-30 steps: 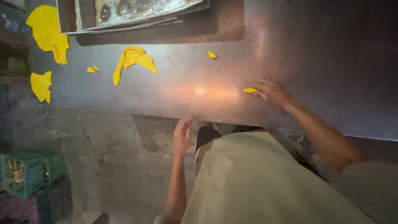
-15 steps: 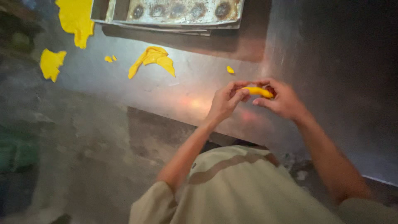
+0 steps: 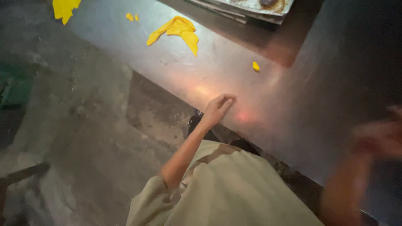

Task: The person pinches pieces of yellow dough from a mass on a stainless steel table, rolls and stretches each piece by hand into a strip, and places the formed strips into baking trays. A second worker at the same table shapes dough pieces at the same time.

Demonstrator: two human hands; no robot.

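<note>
Left hand (image 3: 217,109) is down at the near edge of the steel desk (image 3: 293,96), fingers (image 3: 228,100) curled loosely inward with the tips resting on the metal, and nothing shows inside that curl. Over on the right side of the view, the right hand (image 3: 379,138) is a heavy blur above the desk's darker stretch; whether its fingers are spread or closed, or whether they carry anything, cannot be told from this smear. Out on the desk, a small yellow bit (image 3: 255,66) lies alone, well beyond the left hand's fingertips and apart from them. Farther up the surface sits a larger crumpled yellow piece (image 3: 178,31), flat and folded on itself, with two tiny yellow crumbs (image 3: 132,17) just beside it toward the far edge. Another big yellow patch (image 3: 63,7) pokes in at the top left corner, cut off by the frame. At the top, a worn metal tray (image 3: 251,5) rests on the desk, only its lower rim in view. A reddish glow shines off the steel just beside the left hand. Below, the person's pale beige garment (image 3: 226,192) fills the bottom centre, bare left forearm running up from it to the desk edge, and rough grey floor (image 3: 83,125) spreads out to the left.
</note>
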